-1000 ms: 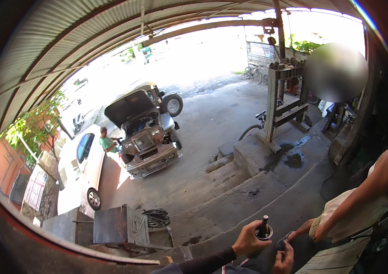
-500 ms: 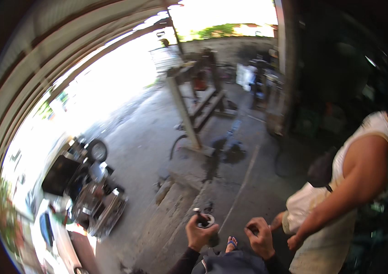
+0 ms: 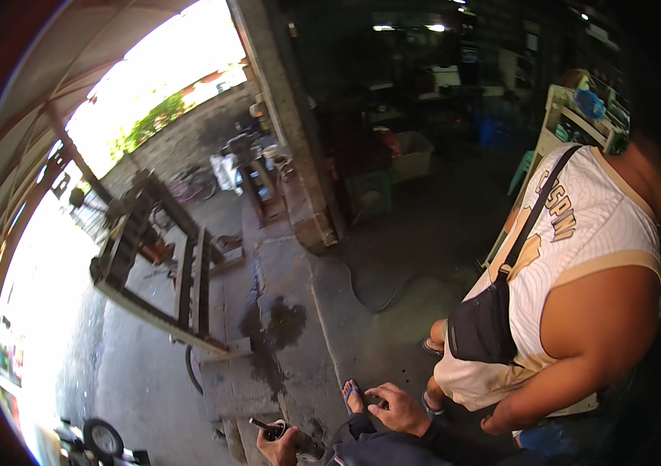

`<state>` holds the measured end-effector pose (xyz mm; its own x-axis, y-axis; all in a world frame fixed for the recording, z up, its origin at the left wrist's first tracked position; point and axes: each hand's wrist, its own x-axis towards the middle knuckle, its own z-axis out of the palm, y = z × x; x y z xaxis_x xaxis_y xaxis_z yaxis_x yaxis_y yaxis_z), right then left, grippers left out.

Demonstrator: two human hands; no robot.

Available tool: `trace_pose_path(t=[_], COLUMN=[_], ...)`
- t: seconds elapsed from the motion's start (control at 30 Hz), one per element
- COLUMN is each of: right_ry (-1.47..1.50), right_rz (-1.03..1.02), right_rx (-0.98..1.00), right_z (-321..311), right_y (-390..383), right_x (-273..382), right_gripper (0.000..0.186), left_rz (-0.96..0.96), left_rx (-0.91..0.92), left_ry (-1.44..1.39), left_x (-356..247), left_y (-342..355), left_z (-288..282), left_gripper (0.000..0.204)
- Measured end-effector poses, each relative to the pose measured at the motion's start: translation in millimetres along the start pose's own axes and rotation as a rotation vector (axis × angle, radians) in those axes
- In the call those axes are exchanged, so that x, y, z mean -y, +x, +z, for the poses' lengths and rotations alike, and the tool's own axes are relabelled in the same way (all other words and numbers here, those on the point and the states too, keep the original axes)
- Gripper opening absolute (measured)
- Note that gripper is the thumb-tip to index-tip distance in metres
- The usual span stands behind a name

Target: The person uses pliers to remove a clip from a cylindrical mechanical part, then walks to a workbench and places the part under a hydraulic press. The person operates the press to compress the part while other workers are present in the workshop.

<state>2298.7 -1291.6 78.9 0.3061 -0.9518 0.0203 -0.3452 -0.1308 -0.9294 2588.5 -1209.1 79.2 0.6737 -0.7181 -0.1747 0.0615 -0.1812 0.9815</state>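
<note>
Low in the view, my left hand (image 3: 276,449) is closed around a dark cylinder (image 3: 310,447) with a pale round rim. A short rod with a light tip sticks out of the cylinder's open end. My right hand (image 3: 402,409) is apart from it, further right, with thumb and fingers curled together. Something small and dark may lie between those fingers, but it is too small to name. My foot in a blue flip-flop (image 3: 353,395) shows just beyond the hands.
Close on my right stands a person in a white sleeveless shirt (image 3: 571,210) with a black sling bag (image 3: 486,326). A heavy metal frame (image 3: 183,287) stands ahead left. A post (image 3: 284,101), a cable (image 3: 377,309), a wet stain (image 3: 282,322) and a wheel (image 3: 102,439) are also around.
My view has swung to the right, so the metal frame now sits further left and the dark workshop interior shows. Both hands appear lower and further left, the left still holding the cylinder.
</note>
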Motion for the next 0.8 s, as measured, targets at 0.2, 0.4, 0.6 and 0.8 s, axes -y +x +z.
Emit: trace_pose_path(t=[0.2,0.4,0.6,0.8], right_ry=[-0.047,-0.084,-0.150,-0.224], right_rz=[0.150,0.189,0.345,0.341], right_rx=[-0.058,-0.297,-0.388,-0.426], right_z=[-22.9,-63.2,-107.8,-235.7], right_y=[135.0,240.8,335.1,463.4], right_x=[6.7,-19.7,-81.0,-104.5], right_gripper=[0.037,0.032,0.032,0.033], left_rz=[-0.056,0.171,0.097,0.093], left_rx=[0.242,0.566,0.764,0.719], left_ry=[0.049,0.159,0.101,0.201], left_x=[-48.0,-92.6,-101.7,-174.7], left_y=[148.9,266.8,364.5,413.3], left_z=[93.9,236.5,396.7,546.9], left_gripper=[0.029,0.024,0.017,0.015])
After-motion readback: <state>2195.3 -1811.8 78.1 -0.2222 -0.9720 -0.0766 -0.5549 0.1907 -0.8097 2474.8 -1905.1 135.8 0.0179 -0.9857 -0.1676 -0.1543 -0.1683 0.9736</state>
